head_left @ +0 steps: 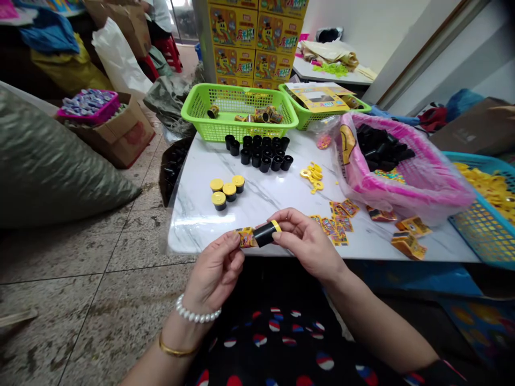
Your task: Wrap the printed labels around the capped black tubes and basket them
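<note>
Marble-veined white table point(193, 220) carries everything, and both hands meet just above its near edge. The left hand point(215, 271) pinches a yellow printed label point(246, 237) between thumb and fingertips. The right hand point(308, 241) grips a black tube point(263, 235) near its capped end.

Just right of the hands, loose labels point(336, 222) lie scattered, with small folded stacks point(408, 244) near the near right corner. Toward the left edge stand four capped tubes point(227, 192), and yellow rings point(314, 177) lie in a little heap at mid-table. Farther back, open black tubes point(263, 151) stand bunched upright.

Along the far edge sit two green baskets point(193, 110). A pink basket point(422, 187) lined with clear plastic holds more black tubes, and a blue basket point(475, 236) overhangs the right edge.

Around the table the room is crowded. There is speckled stone floor point(80, 279), a grey sack point(48, 161) at the left, a cardboard box point(120, 134) and yellow cartons point(249, 37) stacked behind.

The held tube is short and glossy black. It is tilted, with its yellow cap up to the right, and the label touches its lower left end.
</note>
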`<act>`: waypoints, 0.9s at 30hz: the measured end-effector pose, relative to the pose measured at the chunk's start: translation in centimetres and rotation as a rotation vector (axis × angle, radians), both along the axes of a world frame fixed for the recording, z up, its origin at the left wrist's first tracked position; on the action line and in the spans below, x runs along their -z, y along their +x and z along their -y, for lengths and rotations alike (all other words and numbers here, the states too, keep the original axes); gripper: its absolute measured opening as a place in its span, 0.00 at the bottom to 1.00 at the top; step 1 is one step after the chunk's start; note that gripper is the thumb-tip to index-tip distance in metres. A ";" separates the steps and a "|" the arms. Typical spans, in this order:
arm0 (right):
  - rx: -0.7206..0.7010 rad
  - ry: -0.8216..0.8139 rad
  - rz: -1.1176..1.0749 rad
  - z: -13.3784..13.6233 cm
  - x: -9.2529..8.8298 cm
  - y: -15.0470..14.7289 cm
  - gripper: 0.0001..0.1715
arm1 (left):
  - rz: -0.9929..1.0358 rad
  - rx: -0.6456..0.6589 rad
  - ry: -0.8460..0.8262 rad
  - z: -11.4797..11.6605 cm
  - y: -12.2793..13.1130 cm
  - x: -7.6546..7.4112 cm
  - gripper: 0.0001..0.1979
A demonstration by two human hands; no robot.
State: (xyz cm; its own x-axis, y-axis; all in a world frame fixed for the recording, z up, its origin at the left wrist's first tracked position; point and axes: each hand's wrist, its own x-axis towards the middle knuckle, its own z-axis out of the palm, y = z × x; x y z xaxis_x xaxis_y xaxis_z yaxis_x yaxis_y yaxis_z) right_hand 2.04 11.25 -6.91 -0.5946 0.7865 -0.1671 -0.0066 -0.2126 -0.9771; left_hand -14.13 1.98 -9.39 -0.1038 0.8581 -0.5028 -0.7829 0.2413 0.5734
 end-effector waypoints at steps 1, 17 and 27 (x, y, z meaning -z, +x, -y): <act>0.021 0.025 0.022 0.3 -0.2 0.0 0.13 | 0.019 0.004 0.004 0.0 0.0 0.1 0.12; 0.110 0.312 0.118 1.8 -0.2 -0.1 0.12 | 0.021 0.063 0.026 0.2 0.4 0.4 0.12; 0.167 0.279 -0.074 2.2 1.3 1.0 0.17 | -0.606 -0.223 0.080 1.2 1.3 -0.3 0.13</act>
State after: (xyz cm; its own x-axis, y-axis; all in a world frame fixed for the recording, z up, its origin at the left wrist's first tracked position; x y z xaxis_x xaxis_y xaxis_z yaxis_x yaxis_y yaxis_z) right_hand 3.05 9.07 -8.25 -0.4564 0.8833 0.1068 -0.0916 0.0727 -0.9931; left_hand -12.81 0.78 -9.09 -0.5288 0.8158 -0.2343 -0.3409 0.0486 0.9388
